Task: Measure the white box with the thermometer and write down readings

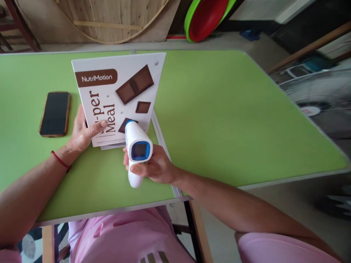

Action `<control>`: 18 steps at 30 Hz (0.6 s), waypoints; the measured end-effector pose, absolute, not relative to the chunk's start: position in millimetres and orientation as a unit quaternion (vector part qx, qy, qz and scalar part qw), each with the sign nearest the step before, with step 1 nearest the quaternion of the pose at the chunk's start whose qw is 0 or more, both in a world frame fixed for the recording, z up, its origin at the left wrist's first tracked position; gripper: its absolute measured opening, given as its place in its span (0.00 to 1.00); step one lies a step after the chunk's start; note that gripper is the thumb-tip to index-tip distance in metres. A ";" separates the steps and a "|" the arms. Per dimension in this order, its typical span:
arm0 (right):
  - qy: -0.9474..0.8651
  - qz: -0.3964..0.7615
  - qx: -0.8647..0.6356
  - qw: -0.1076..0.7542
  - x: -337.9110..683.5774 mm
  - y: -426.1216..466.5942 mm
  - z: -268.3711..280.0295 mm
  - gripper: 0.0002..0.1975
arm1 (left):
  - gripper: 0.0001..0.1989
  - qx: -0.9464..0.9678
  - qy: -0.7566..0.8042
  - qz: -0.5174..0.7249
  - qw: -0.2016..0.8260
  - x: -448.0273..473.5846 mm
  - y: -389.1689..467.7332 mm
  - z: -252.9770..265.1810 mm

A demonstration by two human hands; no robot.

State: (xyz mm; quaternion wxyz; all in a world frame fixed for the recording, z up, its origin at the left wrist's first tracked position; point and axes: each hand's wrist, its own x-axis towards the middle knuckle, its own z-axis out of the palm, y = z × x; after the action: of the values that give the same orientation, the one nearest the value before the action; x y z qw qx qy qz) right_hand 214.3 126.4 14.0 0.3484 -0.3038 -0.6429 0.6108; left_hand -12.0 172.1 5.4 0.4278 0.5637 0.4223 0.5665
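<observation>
My left hand [85, 129] grips the lower left edge of a white NutriMotion box [128, 73], its thumb across the printed front. Brown chocolate pieces and the words "per Meal" show on that face, which is tilted up toward me. In my right hand [155, 166] is a white infrared thermometer [135, 137] with a blue-framed, dark screen facing me. Its blue-rimmed nose points at the lower part of the box and overlaps it in view; whether they touch I cannot tell. Fingers wrap round the handle; a trigger, if any, is hidden.
A phone [55, 114] in a brown case lies left of the box on the green table [233, 120]. Beyond the table's right edge stands a fan [315, 98]. Green and red basins [207, 18] and a round wooden board [109, 14] lean at the back.
</observation>
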 end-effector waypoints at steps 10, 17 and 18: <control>-0.638 0.515 -0.334 0.465 243.0 131.5 18.2 0.12 | 0.27 0.527 0.381 0.635 0.416 1.7 175.5 7.9; -0.655 0.449 -0.395 0.462 260.9 144.6 25.6 0.15 | 0.31 0.509 0.358 0.662 0.419 -4.3 188.5 5.6; -0.673 0.428 -0.406 0.446 264.9 149.2 27.0 0.16 | 0.32 0.508 0.355 0.665 0.417 -5.3 190.4 4.9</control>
State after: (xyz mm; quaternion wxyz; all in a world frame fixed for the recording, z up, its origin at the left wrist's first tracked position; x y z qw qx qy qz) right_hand 264.9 149.2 27.0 0.4458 -0.4064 -0.6731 0.4278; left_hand -5.3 190.4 4.9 0.4173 0.5076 0.3551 0.6649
